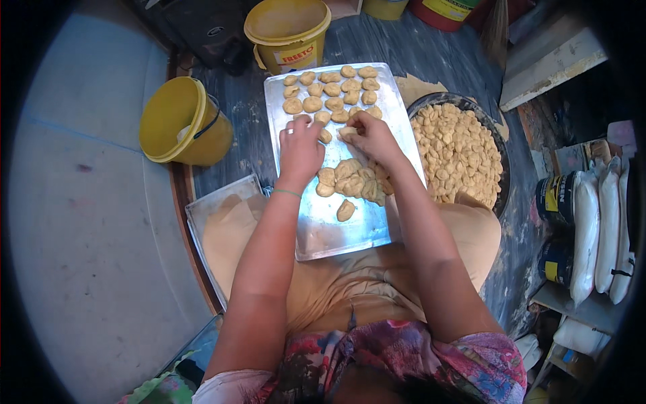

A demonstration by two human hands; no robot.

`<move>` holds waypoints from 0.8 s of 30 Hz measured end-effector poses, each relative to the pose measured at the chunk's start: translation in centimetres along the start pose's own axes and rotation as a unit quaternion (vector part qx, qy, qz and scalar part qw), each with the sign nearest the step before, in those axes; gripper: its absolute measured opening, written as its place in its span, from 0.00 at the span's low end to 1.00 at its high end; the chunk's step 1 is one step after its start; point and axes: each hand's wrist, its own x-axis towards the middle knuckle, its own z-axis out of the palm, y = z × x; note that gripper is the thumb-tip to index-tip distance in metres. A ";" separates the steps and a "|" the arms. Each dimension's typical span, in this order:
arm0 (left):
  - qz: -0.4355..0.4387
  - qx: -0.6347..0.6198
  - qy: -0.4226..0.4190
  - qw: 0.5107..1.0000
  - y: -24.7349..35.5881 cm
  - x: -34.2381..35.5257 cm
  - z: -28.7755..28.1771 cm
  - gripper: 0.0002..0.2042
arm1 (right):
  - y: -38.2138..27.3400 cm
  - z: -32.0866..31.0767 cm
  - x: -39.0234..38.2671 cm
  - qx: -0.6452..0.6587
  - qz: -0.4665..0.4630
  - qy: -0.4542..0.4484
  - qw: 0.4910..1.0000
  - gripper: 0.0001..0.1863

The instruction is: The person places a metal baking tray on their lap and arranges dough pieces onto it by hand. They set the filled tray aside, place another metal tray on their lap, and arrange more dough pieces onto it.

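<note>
A shiny metal tray point(316, 232) lies across my lap, with rows of small, flattened tan dough pieces point(334, 89) at its far end. My left hand point(301, 151) is over the left side of the tray, its fingers curled and a dough piece point(325, 136) at its thumb side. My right hand point(377, 140) pinches another dough piece point(347, 132) at the lower edge of the rows. Between my wrists rests a heap of dough pieces point(350, 180), partly hidden by my right forearm. One loose dough piece point(346, 210) lies nearer to me.
On my right stands a round dark basin point(506, 176) full of dough pieces. Yellow buckets stand beyond the tray point(286, 50) and to its left point(219, 138). Another metal tray point(195, 212) is beside my left leg. White bags point(587, 236) fill the right side.
</note>
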 end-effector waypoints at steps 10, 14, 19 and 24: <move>-0.028 0.032 -0.039 0.998 0.1 0.5 2.1 0.13 | 0.4 0.8 -3.3 -0.233 -0.182 -0.162 0.941 0.15; 0.114 -0.017 -0.022 0.993 1.5 0.6 1.2 0.12 | 0.5 -1.4 -2.1 0.036 0.042 -0.051 0.997 0.10; 0.067 0.037 -0.112 0.991 2.0 0.8 1.6 0.09 | 2.6 -1.0 0.2 -0.177 -0.066 0.099 0.977 0.15; 0.078 -0.027 -0.031 0.996 2.3 0.2 1.7 0.13 | 0.6 -1.3 -1.9 -0.166 -0.057 0.042 0.984 0.18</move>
